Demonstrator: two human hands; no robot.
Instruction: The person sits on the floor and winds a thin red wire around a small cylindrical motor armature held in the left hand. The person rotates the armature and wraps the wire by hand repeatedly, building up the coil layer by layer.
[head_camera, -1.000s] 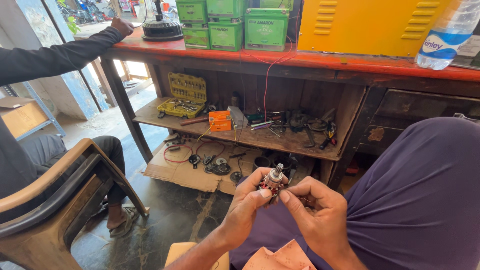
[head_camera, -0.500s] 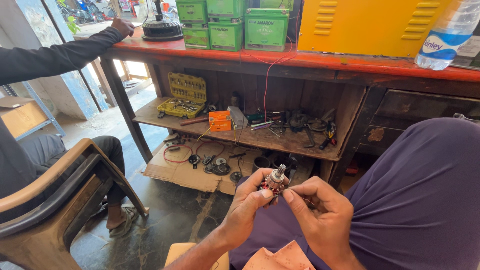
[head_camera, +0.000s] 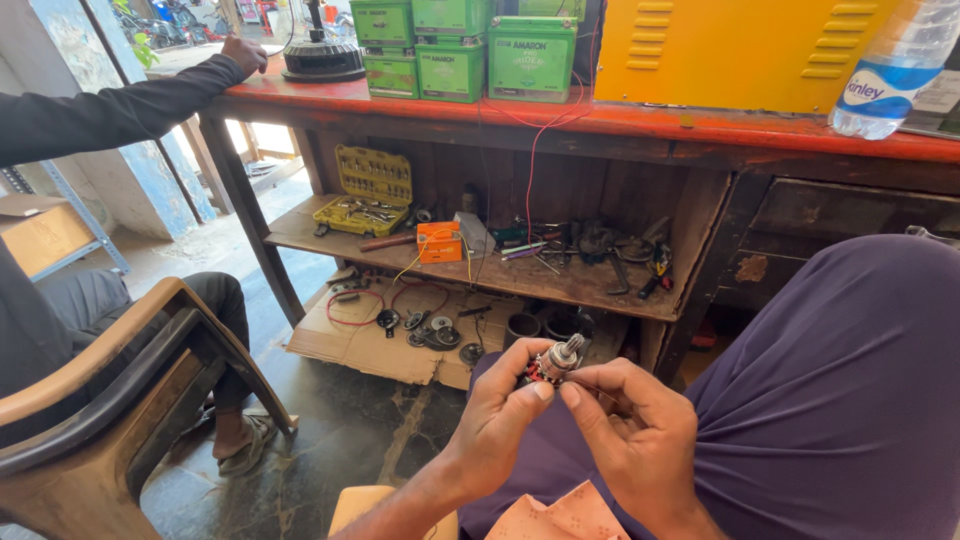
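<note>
My left hand (head_camera: 500, 420) and my right hand (head_camera: 630, 435) meet over my lap in purple cloth (head_camera: 840, 400). Between their fingertips they pinch a small metal part (head_camera: 556, 362) with a silver shaft on top and red bits at its base. Both hands are closed on it, thumbs and forefingers touching. Thin wires seem to run from the part under my right fingers. A peach-coloured cloth (head_camera: 560, 520) lies below the hands.
A red-topped workbench (head_camera: 640, 125) carries green boxes (head_camera: 490, 55), a yellow metal case (head_camera: 740, 50) and a water bottle (head_camera: 890, 70). Its lower shelf (head_camera: 480, 270) holds tools, an orange meter (head_camera: 440, 242) and a yellow socket set (head_camera: 370, 190). Another person's arm (head_camera: 120, 110) reaches over a wooden chair (head_camera: 120, 400) at left.
Both hands have shifted slightly with the small part, fingers adjusting their grip. The other person's arm stays on the bench.
</note>
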